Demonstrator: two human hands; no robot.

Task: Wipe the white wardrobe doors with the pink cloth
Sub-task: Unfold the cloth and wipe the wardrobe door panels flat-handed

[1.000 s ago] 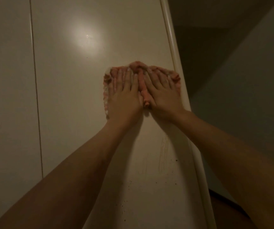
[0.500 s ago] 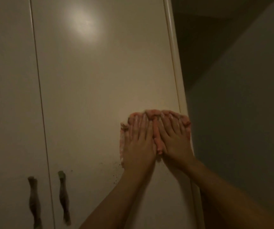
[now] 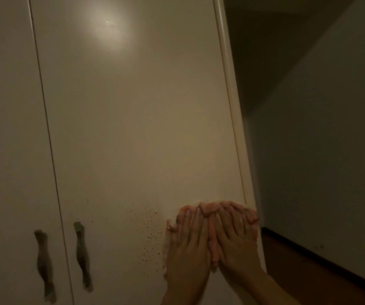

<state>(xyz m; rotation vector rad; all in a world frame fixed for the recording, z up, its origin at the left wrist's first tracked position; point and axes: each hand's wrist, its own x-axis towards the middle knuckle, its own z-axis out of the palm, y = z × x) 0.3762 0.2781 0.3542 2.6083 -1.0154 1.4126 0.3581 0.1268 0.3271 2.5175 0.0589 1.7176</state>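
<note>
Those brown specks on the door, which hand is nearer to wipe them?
Probably the left hand: it presses the pink cloth on the side nearest the specks, while the right hand sits by the door's edge.

Glossy wardrobe door — seemingly smooth

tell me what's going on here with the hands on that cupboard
A person is wiping a white wardrobe door with a crumpled pink cloth. The left hand and right hand lie flat side by side on the cloth, pressing it against the door near its right edge. A patch of small brown specks sits just left of the cloth, not yet wiped. Two dark handles hang further left.
</note>
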